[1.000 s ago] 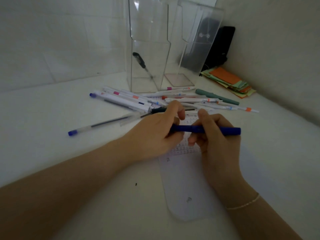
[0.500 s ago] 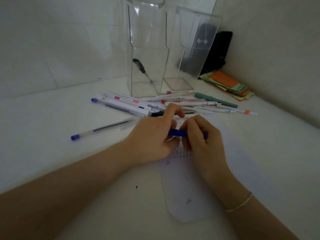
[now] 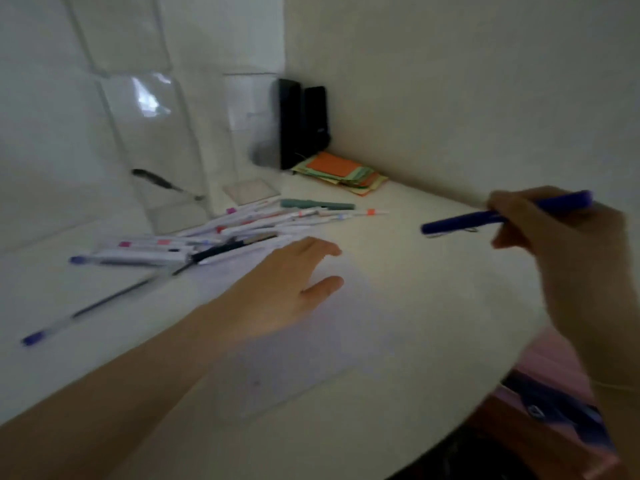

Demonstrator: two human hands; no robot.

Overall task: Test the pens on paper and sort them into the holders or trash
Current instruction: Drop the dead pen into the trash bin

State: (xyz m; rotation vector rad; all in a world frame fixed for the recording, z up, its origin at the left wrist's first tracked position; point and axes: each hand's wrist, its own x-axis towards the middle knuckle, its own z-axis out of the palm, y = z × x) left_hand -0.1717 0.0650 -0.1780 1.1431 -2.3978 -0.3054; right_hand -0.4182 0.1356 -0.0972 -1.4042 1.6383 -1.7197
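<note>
A heap of white plastic pens (image 3: 214, 237) lies before two clear acrylic holders (image 3: 162, 150) on the white table (image 3: 398, 393). The left hand (image 3: 277, 289) rests flat, fingers straight, on the white paper sheet (image 3: 311, 358). Well right, above the table edge, the right hand (image 3: 568, 258) pinches a dark blue capped pen (image 3: 460, 223).

A stack of orange, green and yellow paper notes (image 3: 341, 173) lies in the corner of the white surface (image 3: 433, 292), just beside two upright black boxes (image 3: 303, 124) against the wall.
</note>
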